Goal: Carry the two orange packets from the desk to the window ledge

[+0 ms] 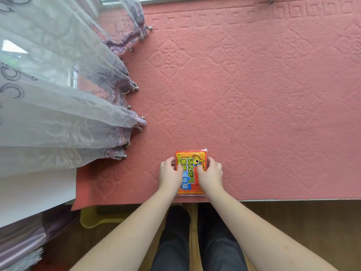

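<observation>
An orange packet (pixel 190 169) with yellow and blue lettering lies flat near the front edge of a pink carpeted ledge (pixel 254 94). A white-edged corner of a second packet peeks out beneath it at the top right. My left hand (pixel 169 174) grips the packet's left edge, thumb on top. My right hand (pixel 210 174) holds its right side, thumb pressed on the print. Both forearms reach in from below.
A sheer lilac curtain (pixel 64 98) with beaded hem drapes over the ledge's left side. The window frame (pixel 121 0) runs along the top. Below the ledge are wooden floor (pixel 293 222), a yellow-green mat (pixel 91 220) and my dark trousers.
</observation>
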The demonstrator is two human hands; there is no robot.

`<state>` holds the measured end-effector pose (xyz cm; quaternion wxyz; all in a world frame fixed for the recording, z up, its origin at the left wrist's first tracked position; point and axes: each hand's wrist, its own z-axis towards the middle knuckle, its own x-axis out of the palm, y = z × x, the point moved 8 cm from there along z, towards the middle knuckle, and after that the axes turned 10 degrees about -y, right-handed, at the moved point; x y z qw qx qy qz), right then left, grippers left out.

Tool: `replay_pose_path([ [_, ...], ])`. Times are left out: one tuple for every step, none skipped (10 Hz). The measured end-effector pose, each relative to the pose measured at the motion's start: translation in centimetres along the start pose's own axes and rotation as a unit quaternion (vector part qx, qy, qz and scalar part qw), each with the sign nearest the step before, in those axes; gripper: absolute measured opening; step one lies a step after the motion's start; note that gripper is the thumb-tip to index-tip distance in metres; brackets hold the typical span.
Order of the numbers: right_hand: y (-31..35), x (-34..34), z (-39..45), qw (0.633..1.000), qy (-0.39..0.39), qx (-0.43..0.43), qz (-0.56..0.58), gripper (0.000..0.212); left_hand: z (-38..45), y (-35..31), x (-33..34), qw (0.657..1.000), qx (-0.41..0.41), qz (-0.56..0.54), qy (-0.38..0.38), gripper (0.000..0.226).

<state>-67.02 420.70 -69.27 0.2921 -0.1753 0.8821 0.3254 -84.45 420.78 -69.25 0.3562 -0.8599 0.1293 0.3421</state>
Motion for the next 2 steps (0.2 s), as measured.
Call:
replay_pose_path([
  [-0.03, -0.38, -0.27, 1.0, 0.014, 0.001, 0.009, 0.056, -0.1, 0.28, -0.35, 1.0, -0.005, -0.004, 0.01, 0.04],
  [0.07, -1.22, -0.32, 1.0, 0.015, 0.002, 0.005, 0.059, 0.39, 0.28, -1.11, 1.0, -0.02, -0.022, 0.001, 0.041],
])
